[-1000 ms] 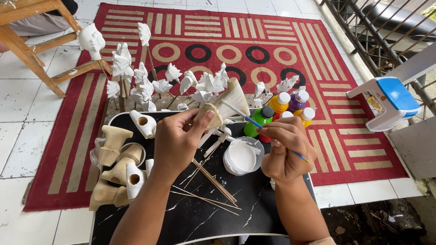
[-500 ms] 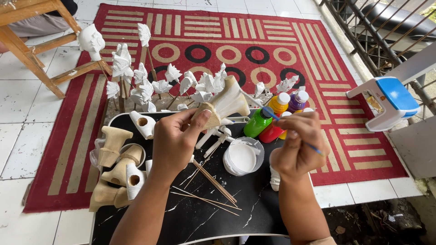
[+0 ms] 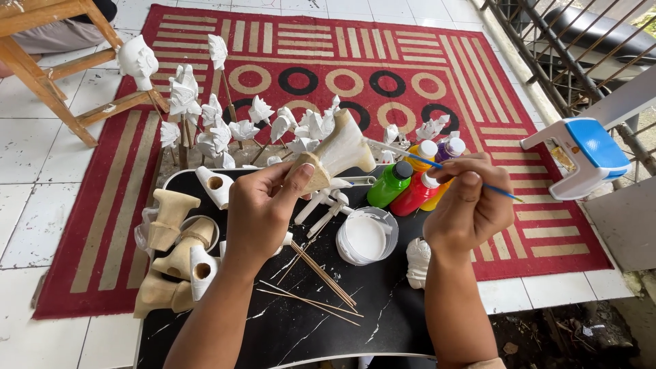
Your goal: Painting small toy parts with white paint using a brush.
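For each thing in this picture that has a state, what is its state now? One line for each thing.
Left hand: closed around the wooden piece.
Wooden piece: held up, tilted, partly painted white.
Right hand: gripping the brush.
Brush: its tip touches the wooden piece.
Paint cup: open, with white paint inside.
Paint bottles: upright, caps on.
Thin sticks: lying loose on the black tray.

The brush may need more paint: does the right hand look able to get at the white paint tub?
Probably yes: the right hand with its brush is beside the open tub, nothing between.
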